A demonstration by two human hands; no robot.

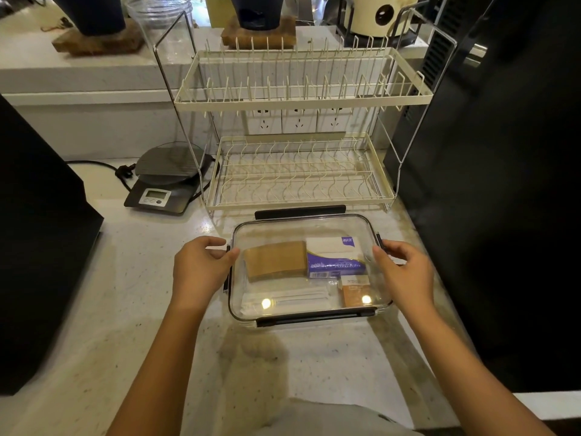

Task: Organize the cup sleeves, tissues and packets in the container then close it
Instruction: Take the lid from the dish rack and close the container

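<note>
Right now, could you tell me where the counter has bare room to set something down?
Bare counter lies left of the clear container, below the scale, and in front between the forearms. Behind, the dish rack crowds it.

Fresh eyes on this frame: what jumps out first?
The clear lidded container at centre, flanked by the left hand and right hand at its side latches. Inside: brown cup sleeves, a purple tissue pack, an orange packet. Behind stands an empty cream two-tier dish rack.
</note>
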